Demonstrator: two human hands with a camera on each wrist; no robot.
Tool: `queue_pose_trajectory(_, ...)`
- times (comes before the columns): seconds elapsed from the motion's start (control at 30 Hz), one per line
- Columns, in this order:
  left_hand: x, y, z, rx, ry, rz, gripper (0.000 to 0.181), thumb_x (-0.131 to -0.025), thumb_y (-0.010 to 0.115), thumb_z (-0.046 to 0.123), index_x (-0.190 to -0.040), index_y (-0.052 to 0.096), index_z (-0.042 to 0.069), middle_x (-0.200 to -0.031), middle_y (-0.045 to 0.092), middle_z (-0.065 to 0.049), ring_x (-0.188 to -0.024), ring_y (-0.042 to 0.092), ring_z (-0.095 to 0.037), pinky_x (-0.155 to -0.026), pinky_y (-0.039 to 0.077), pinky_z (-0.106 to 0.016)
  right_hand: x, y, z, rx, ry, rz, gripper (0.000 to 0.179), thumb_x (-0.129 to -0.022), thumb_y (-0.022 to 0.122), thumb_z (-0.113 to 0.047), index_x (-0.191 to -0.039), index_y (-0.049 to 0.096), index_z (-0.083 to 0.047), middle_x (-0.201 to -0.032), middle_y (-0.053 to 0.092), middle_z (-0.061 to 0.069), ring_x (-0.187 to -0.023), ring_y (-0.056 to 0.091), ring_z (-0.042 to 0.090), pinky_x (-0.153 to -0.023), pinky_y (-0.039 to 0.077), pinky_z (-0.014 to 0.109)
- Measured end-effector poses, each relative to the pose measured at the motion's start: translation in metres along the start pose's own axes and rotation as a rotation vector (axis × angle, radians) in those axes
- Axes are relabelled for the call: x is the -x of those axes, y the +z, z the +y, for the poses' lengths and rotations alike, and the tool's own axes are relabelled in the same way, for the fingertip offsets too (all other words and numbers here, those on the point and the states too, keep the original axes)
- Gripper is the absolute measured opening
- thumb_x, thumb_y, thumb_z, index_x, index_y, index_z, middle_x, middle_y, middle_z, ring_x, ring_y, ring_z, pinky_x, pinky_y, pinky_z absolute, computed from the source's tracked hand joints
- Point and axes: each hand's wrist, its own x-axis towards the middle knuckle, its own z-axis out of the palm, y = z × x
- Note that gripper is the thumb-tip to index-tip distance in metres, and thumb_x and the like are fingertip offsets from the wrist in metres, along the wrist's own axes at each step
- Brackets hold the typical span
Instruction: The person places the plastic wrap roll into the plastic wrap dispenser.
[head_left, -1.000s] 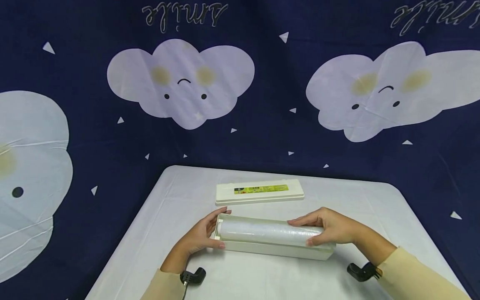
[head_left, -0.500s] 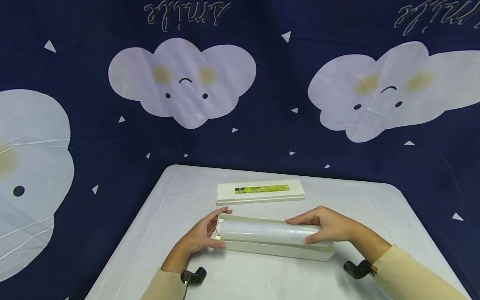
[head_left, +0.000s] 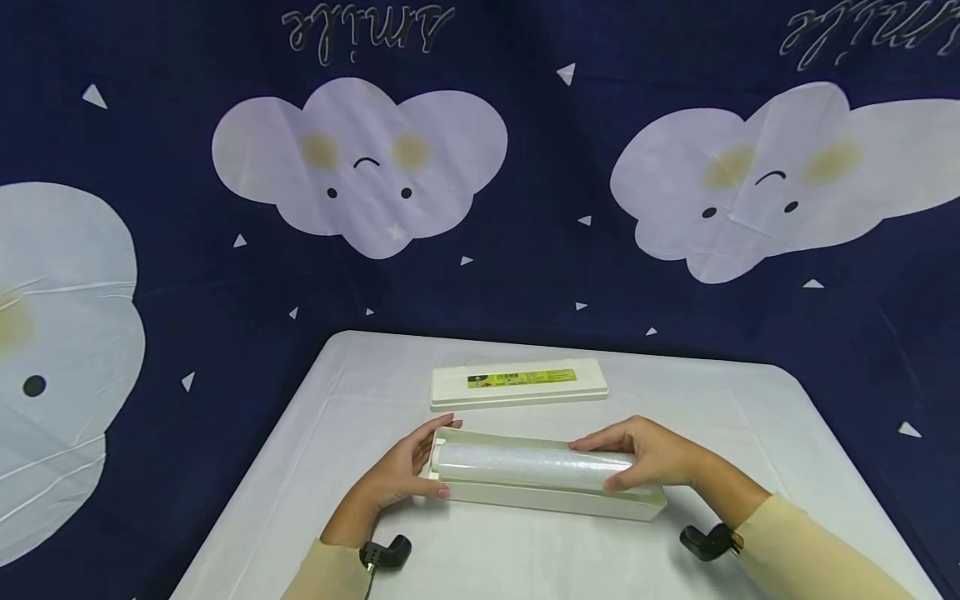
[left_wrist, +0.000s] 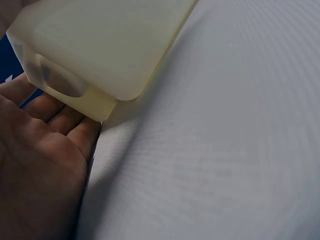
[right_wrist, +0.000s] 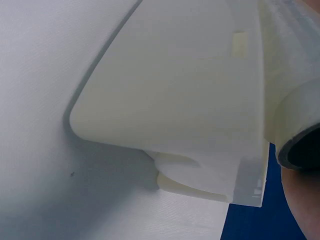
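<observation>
A roll of plastic wrap [head_left: 525, 464] lies lengthwise in a cream dispenser box [head_left: 547, 499] on the table. My left hand [head_left: 396, 472] holds the box's left end, thumb on the near side and fingers around the far side. In the left wrist view, fingers of that hand [left_wrist: 40, 165] touch the end wall of the box [left_wrist: 105, 45]. My right hand [head_left: 663, 454] grips the roll near its right end, thumb in front and fingers behind. The right wrist view shows the roll's hollow end [right_wrist: 295, 125] raised at the rim of the box [right_wrist: 170, 90].
The cream lid [head_left: 450, 390] with a yellow-green label lies behind the box. All of it sits on a white-covered table [head_left: 360, 375]. A dark blue cloud-print cloth [head_left: 555, 167] hangs behind. Black wrist cameras are worn on both wrists.
My right hand has shifted slightly left along with its end of the roll. The left hand stays at the box's left end, and the lid has not moved.
</observation>
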Motion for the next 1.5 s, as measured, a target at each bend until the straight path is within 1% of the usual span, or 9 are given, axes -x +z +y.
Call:
queue_pose_trajectory(0.17, 0.002, -0.001, -0.001, 0.02, 0.002, 0.003, 0.116, -0.07, 0.094, -0.007, -0.165, 0.029, 0.004, -0.165, 0.037, -0.014, -0.151, 0.034, -0.033, -0.12, 0.029, -0.026, -0.001, 0.003, 0.004, -0.001, 0.025, 0.006, 0.061, -0.082, 0.087, -0.001, -0.14, 0.067, -0.001, -0.14, 0.064, 0.015, -0.124, 0.065, 0.028, -0.09, 0.061, 0.036)
queue_pose_trajectory(0.4, 0.002, 0.0, -0.001, 0.014, 0.014, 0.007, 0.115, -0.07, 0.094, -0.007, -0.165, 0.029, 0.004, -0.165, 0.036, -0.016, -0.151, 0.033, -0.035, -0.12, 0.029, -0.027, -0.002, 0.006, 0.008, 0.053, 0.081, 0.051, 0.06, -0.08, 0.089, -0.001, -0.137, 0.07, -0.005, -0.137, 0.068, 0.006, -0.128, 0.062, 0.025, -0.102, 0.053, 0.032)
queue_pose_trajectory(0.53, 0.001, 0.0, 0.001, 0.002, -0.002, 0.012, 0.116, -0.07, 0.095, -0.004, -0.165, 0.03, 0.005, -0.165, 0.038, -0.013, -0.151, 0.034, -0.033, -0.12, 0.029, -0.026, -0.002, 0.007, 0.008, 0.062, 0.103, 0.065, 0.06, -0.08, 0.089, -0.001, -0.137, 0.07, -0.004, -0.137, 0.068, 0.004, -0.127, 0.063, 0.028, -0.101, 0.054, 0.036)
queue_pose_trajectory(0.7, 0.001, 0.001, 0.001, -0.005, -0.016, 0.017, 0.116, -0.07, 0.095, -0.003, -0.165, 0.029, 0.005, -0.165, 0.039, -0.012, -0.152, 0.034, -0.031, -0.12, 0.028, -0.025, -0.001, 0.008, 0.008, 0.058, 0.096, 0.066, 0.06, -0.08, 0.089, -0.001, -0.137, 0.069, -0.001, -0.136, 0.068, 0.007, -0.126, 0.063, 0.033, -0.101, 0.055, 0.043)
queue_pose_trajectory(0.8, 0.001, 0.001, 0.0, -0.008, -0.007, 0.012, 0.116, -0.07, 0.095, -0.003, -0.165, 0.029, 0.004, -0.165, 0.038, -0.011, -0.152, 0.033, -0.031, -0.12, 0.028, -0.025, -0.001, 0.008, 0.008, 0.059, 0.095, 0.069, 0.06, -0.08, 0.089, -0.001, -0.137, 0.07, -0.002, -0.136, 0.068, 0.008, -0.126, 0.063, 0.032, -0.1, 0.055, 0.039)
queue_pose_trajectory(0.97, 0.0, 0.0, 0.0, -0.011, 0.007, 0.006, 0.116, -0.07, 0.095, -0.003, -0.165, 0.029, 0.004, -0.165, 0.038, -0.014, -0.151, 0.034, -0.033, -0.12, 0.028, -0.024, -0.002, 0.008, 0.009, 0.062, 0.104, 0.072, 0.06, -0.08, 0.089, -0.002, -0.136, 0.071, -0.005, -0.136, 0.068, 0.007, -0.126, 0.063, 0.026, -0.099, 0.054, 0.028)
queue_pose_trajectory(1.1, 0.0, 0.0, 0.001, -0.008, 0.012, 0.004, 0.115, -0.07, 0.095, -0.004, -0.165, 0.029, 0.002, -0.165, 0.037, -0.017, -0.151, 0.034, -0.036, -0.119, 0.029, -0.024, -0.002, 0.008, 0.009, 0.086, 0.109, 0.079, 0.06, -0.079, 0.09, -0.003, -0.136, 0.072, -0.008, -0.136, 0.068, 0.004, -0.127, 0.063, 0.022, -0.1, 0.053, 0.028)
queue_pose_trajectory(1.33, 0.0, 0.0, 0.003, -0.015, 0.002, 0.008, 0.116, -0.069, 0.094, -0.008, -0.165, 0.03, 0.006, -0.165, 0.038, -0.013, -0.152, 0.033, -0.031, -0.12, 0.027, -0.025, -0.002, 0.01, 0.01, 0.175, 0.115, 0.091, 0.059, -0.079, 0.092, -0.008, -0.135, 0.074, -0.014, -0.137, 0.068, -0.002, -0.128, 0.061, 0.017, -0.104, 0.048, 0.023)
queue_pose_trajectory(1.5, 0.0, 0.002, 0.003, -0.01, 0.004, 0.007, 0.114, -0.07, 0.092, -0.011, -0.165, 0.031, 0.006, -0.165, 0.038, -0.014, -0.152, 0.032, -0.033, -0.12, 0.027, -0.025, -0.001, 0.011, 0.01, 0.188, 0.121, 0.097, 0.058, -0.079, 0.092, -0.008, -0.134, 0.075, -0.014, -0.136, 0.068, -0.004, -0.128, 0.061, 0.016, -0.104, 0.047, 0.022)
